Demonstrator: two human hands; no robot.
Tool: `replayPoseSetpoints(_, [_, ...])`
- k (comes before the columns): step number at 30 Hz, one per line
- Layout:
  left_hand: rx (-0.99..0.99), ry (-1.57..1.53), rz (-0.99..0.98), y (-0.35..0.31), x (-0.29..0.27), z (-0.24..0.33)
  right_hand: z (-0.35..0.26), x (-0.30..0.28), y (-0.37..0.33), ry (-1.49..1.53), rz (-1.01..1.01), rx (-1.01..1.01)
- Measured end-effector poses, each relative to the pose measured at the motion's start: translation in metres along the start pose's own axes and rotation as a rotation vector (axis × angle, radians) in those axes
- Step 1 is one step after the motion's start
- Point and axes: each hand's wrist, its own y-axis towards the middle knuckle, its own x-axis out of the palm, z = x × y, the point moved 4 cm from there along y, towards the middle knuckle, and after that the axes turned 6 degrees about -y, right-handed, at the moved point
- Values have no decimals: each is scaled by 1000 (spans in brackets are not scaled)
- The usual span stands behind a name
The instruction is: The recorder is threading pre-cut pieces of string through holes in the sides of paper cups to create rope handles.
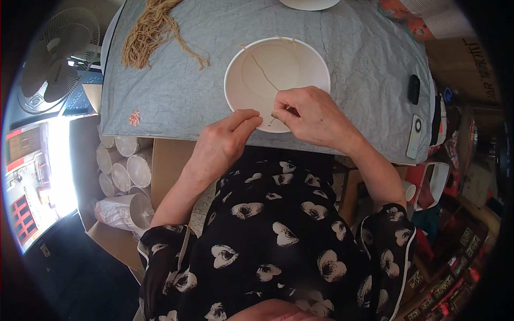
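Note:
A round white paper tub (pixel 238 88) sits near the table's front edge, its open mouth facing up. A thin tan cord (pixel 263 71) runs from its far rim down across the inside to my right hand (pixel 313 115). That hand is closed in a pinch on the cord just over the near rim, where a short cord end pokes out below the fingers. My left hand (pixel 222 140) pinches the tub's near rim on the left, thumb hidden beneath. Close to the far rim, small bits of cord show along the edge. A loose bundle of tan cords (pixel 150 37) lies at the far left.
A grey cloth (pixel 182 101) covers the table. On its right side are a phone (pixel 414 136) and a small black object (pixel 413 89). Another white round item (pixel 310 4) is at the far edge. Stacked paper tubs (pixel 126 174) fill a carton lower left; a fan (pixel 59 64) stands beyond.

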Motion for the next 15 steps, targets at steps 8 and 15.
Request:
replayPoseSetpoints(8, [8,-5,7,-2,1,0,1,4,1,58,-69,38])
replayPoseSetpoints(15, [0,-11,0,-3,1,-1,1,8,2,50,-85,33])
